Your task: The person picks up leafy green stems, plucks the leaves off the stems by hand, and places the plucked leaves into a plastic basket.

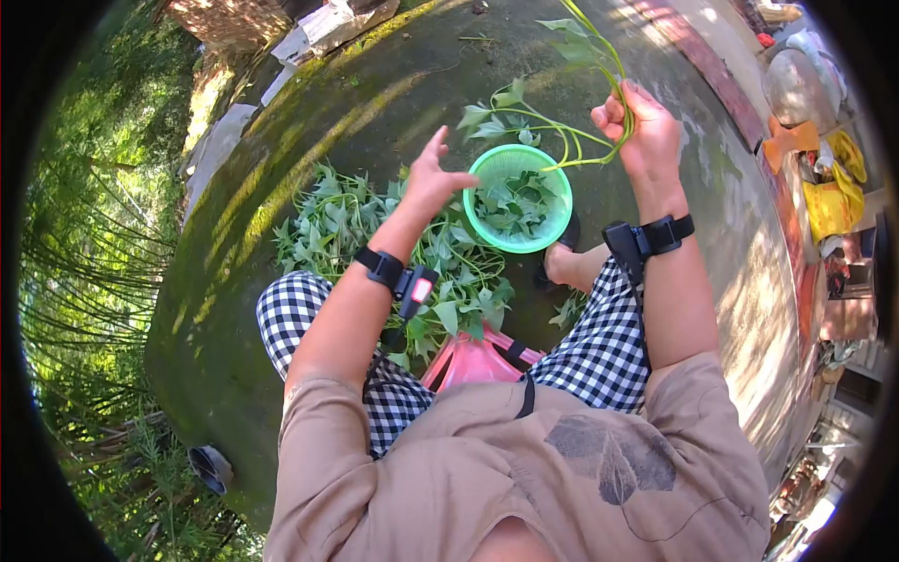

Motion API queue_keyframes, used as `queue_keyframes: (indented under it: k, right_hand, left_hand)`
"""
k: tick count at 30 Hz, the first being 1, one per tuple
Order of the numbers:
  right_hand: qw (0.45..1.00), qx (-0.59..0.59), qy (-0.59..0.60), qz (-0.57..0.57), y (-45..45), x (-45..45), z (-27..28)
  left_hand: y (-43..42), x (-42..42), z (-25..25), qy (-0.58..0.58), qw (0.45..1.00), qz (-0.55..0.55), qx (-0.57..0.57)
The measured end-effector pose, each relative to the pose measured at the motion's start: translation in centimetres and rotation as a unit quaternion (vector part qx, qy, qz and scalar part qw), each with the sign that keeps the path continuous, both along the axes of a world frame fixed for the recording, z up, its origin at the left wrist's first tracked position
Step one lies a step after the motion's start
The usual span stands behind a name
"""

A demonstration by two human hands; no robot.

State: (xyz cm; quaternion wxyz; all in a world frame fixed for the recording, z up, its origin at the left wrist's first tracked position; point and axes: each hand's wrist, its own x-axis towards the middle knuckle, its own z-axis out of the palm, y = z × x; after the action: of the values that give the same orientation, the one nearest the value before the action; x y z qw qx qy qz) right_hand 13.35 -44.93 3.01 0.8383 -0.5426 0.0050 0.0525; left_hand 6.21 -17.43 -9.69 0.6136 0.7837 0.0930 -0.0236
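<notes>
My right hand point(639, 129) is closed around a leafy green vine point(573, 131), its long stems bending over and trailing leaves to the left. Below that hand stands a round green plastic basket point(518, 245) with picked leaves point(521, 201) inside. Fingers apart and holding nothing, my left hand point(434, 176) hovers at the basket's left rim. A large heap of leafy vines point(346, 220) lies on the ground under and beside my left forearm.
A pink plastic stool point(473, 361) stands between my knees. My foot point(562, 267) is just below the basket. Along the right edge are a yellow bag point(838, 192) and other household things. Dense greenery point(84, 262) borders the mossy concrete on the left.
</notes>
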Motion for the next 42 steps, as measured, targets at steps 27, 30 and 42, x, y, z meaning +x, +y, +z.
queue_keyframes:
  k: [27, 30, 42]
  right_hand:
    - [0.945, 0.148, 0.04, 0.29, 14.3, 0.7, -1.3]
    - [0.948, 0.132, 0.04, 0.287, 14.5, 0.5, -1.2]
    - [0.954, 0.106, 0.088, 0.266, 13.6, 0.6, -1.1]
  left_hand:
    - [0.9, -6.6, 11.8, -0.26, 0.958, -0.123, -0.008]
    - [0.9, -7.1, 11.9, -0.279, 0.955, -0.097, -0.013]
    - [2.4, -7.9, 9.8, -0.081, 0.968, -0.048, -0.234]
